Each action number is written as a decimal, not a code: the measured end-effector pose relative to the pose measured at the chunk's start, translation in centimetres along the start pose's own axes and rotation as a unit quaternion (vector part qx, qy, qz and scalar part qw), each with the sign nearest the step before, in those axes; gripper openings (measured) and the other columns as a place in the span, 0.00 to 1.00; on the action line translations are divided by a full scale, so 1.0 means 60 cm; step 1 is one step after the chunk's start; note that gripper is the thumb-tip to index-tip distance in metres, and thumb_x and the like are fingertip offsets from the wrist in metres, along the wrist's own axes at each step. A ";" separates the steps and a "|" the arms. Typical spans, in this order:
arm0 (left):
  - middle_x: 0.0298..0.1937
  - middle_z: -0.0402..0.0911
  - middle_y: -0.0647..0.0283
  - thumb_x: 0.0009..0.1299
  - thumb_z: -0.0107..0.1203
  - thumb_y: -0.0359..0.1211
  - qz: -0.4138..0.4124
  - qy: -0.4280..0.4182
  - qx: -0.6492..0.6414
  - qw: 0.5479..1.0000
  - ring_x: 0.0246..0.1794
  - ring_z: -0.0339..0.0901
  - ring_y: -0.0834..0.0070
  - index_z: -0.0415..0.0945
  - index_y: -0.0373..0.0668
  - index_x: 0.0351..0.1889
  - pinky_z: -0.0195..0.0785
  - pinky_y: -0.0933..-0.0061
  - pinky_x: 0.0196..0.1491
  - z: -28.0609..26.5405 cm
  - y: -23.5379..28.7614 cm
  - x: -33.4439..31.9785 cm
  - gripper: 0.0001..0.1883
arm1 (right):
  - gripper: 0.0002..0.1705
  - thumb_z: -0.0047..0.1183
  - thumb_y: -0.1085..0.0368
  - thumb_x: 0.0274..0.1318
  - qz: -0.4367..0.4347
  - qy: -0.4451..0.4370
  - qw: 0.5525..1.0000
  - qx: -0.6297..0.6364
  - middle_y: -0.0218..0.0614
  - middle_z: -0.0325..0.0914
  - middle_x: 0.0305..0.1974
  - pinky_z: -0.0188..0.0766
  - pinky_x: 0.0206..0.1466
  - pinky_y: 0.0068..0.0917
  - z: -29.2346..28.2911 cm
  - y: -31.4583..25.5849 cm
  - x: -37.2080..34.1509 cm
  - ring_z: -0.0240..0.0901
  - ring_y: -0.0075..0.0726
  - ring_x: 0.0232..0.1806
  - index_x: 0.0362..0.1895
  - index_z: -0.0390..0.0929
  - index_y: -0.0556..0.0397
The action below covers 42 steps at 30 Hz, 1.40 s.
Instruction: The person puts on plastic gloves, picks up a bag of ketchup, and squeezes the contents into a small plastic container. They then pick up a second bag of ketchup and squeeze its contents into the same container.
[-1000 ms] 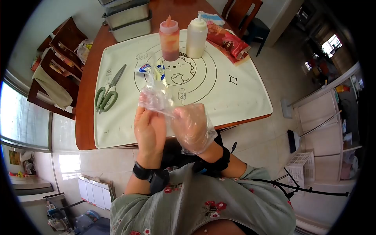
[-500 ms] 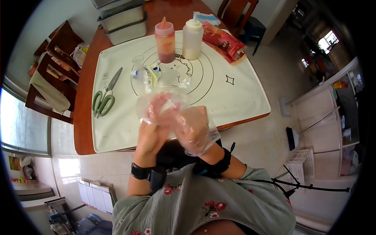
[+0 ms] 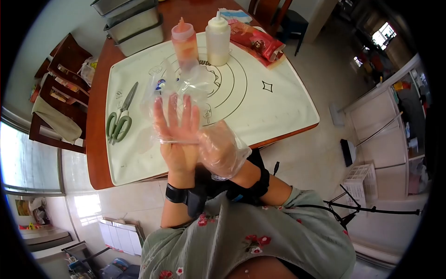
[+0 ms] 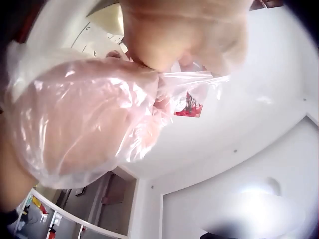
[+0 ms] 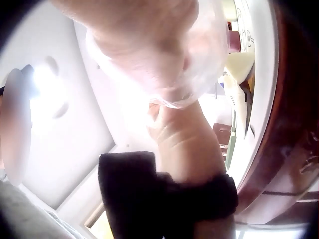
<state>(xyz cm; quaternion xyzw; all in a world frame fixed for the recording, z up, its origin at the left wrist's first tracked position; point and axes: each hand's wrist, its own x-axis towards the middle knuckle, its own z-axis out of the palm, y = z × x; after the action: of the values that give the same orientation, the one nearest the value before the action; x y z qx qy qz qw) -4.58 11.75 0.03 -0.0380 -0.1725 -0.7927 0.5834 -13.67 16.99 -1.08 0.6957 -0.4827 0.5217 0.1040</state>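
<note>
My left hand (image 3: 178, 135) is held up over the near edge of the table, fingers straight and spread inside a clear plastic glove (image 3: 197, 76). The glove's loose finger ends stick out past my fingertips, and its cuff crosses the palm, with the heel of the hand bare. Covered by another clear glove, my right hand (image 3: 217, 149) is curled beside the left palm and pinches the cuff. In the left wrist view the loose plastic over the right hand (image 4: 84, 114) is wrinkled and shiny. The left wrist (image 5: 189, 144) shows below the plastic in the right wrist view.
Green-handled scissors (image 3: 121, 116) lie on the pale mat (image 3: 278, 111) at left. A red sauce bottle (image 3: 184, 42) and a white-capped squeeze bottle (image 3: 218, 39) stand at the back, near a red packet (image 3: 258, 42). Stacked metal trays (image 3: 137, 35) stand at the far left.
My left fingers, bunched earlier, are now straight and spread inside the glove, whose cuff has come down across the palm. The right hand stays close beside. The head view has shifted slightly.
</note>
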 end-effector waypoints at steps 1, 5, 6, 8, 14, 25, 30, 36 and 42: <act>0.62 0.63 0.56 0.73 0.47 0.42 -0.017 0.000 -0.026 1.000 0.67 0.55 0.55 0.63 0.48 0.61 0.43 0.46 0.72 -0.015 0.003 0.003 0.21 | 0.17 0.55 0.78 0.33 0.008 -0.002 1.000 0.000 0.37 0.70 0.25 0.59 0.30 0.36 0.001 -0.001 -0.002 0.66 0.43 0.24 0.34 0.73 0.56; 0.59 0.65 0.65 0.73 0.47 0.46 -0.043 0.002 -0.028 0.999 0.64 0.59 0.59 0.63 0.55 0.62 0.51 0.51 0.68 -0.042 0.008 0.007 0.22 | 0.19 0.54 0.80 0.32 0.039 0.002 0.999 0.022 0.40 0.70 0.27 0.62 0.29 0.38 0.004 -0.005 -0.003 0.65 0.47 0.26 0.36 0.73 0.56; 0.60 0.65 0.65 0.72 0.46 0.47 -0.056 0.001 -0.037 0.998 0.63 0.59 0.59 0.64 0.55 0.62 0.50 0.51 0.68 -0.044 0.014 0.008 0.22 | 0.19 0.54 0.80 0.32 0.047 -0.005 0.998 0.038 0.40 0.71 0.27 0.62 0.29 0.38 0.001 -0.010 0.001 0.65 0.47 0.26 0.36 0.73 0.56; 0.60 0.66 0.65 0.72 0.45 0.50 -0.084 0.000 -0.057 0.995 0.62 0.60 0.60 0.66 0.54 0.62 0.49 0.49 0.68 -0.049 0.027 0.009 0.23 | 0.18 0.54 0.80 0.33 0.062 -0.019 0.995 0.070 0.40 0.71 0.27 0.63 0.29 0.38 -0.008 -0.020 0.010 0.65 0.48 0.26 0.36 0.73 0.55; 0.65 0.62 0.64 0.69 0.45 0.56 -0.064 0.005 -0.033 0.997 0.64 0.59 0.58 0.57 0.56 0.69 0.52 0.45 0.64 -0.006 0.028 0.018 0.32 | 0.16 0.57 0.78 0.35 0.100 -0.043 0.991 0.082 0.40 0.72 0.27 0.65 0.30 0.38 -0.008 -0.019 0.009 0.67 0.48 0.28 0.34 0.73 0.54; 0.47 0.68 0.69 0.65 0.55 0.54 -0.144 -0.080 -0.256 0.952 0.40 0.61 0.69 0.66 0.49 0.57 0.59 0.67 0.38 -0.037 0.050 0.035 0.29 | 0.18 0.54 0.78 0.37 0.129 -0.074 0.978 0.148 0.39 0.74 0.28 0.67 0.31 0.40 -0.007 -0.017 0.000 0.68 0.50 0.29 0.39 0.74 0.53; 0.47 0.68 0.69 0.63 0.55 0.55 -0.175 -0.139 -0.208 0.952 0.41 0.60 0.66 0.67 0.50 0.57 0.56 0.62 0.41 -0.019 0.061 0.030 0.29 | 0.18 0.56 0.77 0.39 0.115 -0.045 0.976 0.181 0.40 0.73 0.29 0.68 0.33 0.38 -0.006 -0.030 0.003 0.69 0.50 0.30 0.39 0.74 0.54; 0.66 0.59 0.62 0.61 0.52 0.60 -0.142 -0.154 -0.154 0.966 0.67 0.51 0.47 0.52 0.52 0.69 0.42 0.29 0.63 0.017 0.057 0.021 0.42 | 0.17 0.62 0.68 0.45 0.202 -0.071 0.949 0.232 0.35 0.70 0.26 0.67 0.33 0.34 -0.053 -0.034 0.004 0.68 0.39 0.28 0.40 0.71 0.55; 0.74 0.49 0.62 0.60 0.43 0.70 -0.215 -0.121 -0.058 0.967 0.71 0.45 0.46 0.40 0.56 0.74 0.40 0.28 0.64 0.028 0.072 0.008 0.50 | 0.39 0.68 0.56 0.45 0.212 0.120 0.911 0.334 0.33 0.72 0.40 0.68 0.39 0.30 -0.054 0.015 0.059 0.68 0.28 0.36 0.58 0.63 0.58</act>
<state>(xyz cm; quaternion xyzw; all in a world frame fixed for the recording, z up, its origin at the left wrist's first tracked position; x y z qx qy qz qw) -0.96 10.72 2.75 -0.1299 -0.1997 -0.8975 0.3711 -16.47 16.65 2.93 0.5033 -0.4008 0.7415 -0.1903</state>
